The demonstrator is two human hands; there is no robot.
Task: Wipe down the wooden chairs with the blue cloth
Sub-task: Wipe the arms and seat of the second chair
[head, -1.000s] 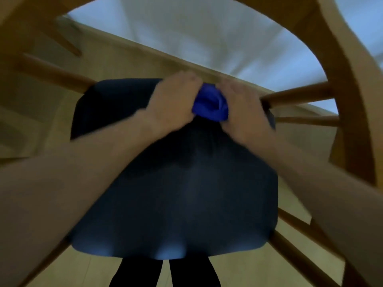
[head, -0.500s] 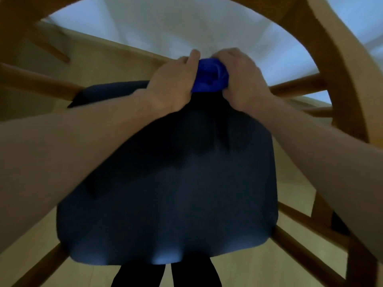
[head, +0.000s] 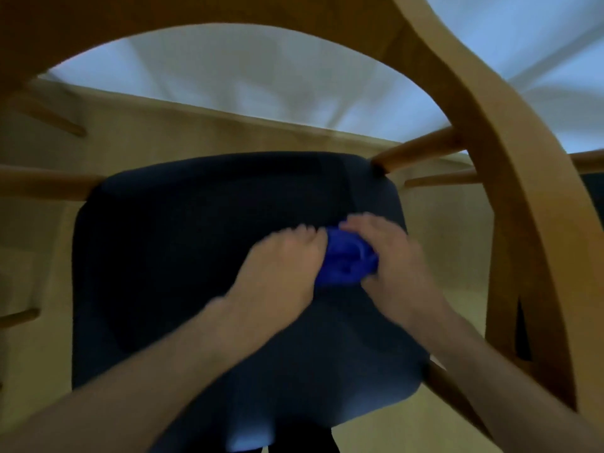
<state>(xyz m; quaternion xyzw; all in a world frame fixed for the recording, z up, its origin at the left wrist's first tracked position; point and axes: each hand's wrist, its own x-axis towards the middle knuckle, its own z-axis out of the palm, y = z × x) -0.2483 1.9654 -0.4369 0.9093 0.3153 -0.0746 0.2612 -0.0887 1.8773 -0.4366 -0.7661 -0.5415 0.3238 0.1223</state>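
Head view: blue cloth [head: 348, 263], bunched, gripped between left hand [head: 282, 268] and right hand [head: 397, 269], close together on wooden chair's [head: 510, 204] dark seat cushion [head: 183, 256]

No readable text, labels, brands or numbers anywhere; perhaps lost to motion blur on the dark navy padded seat cushion [head: 202, 256] and curved wooden chair frame [head: 510, 178].
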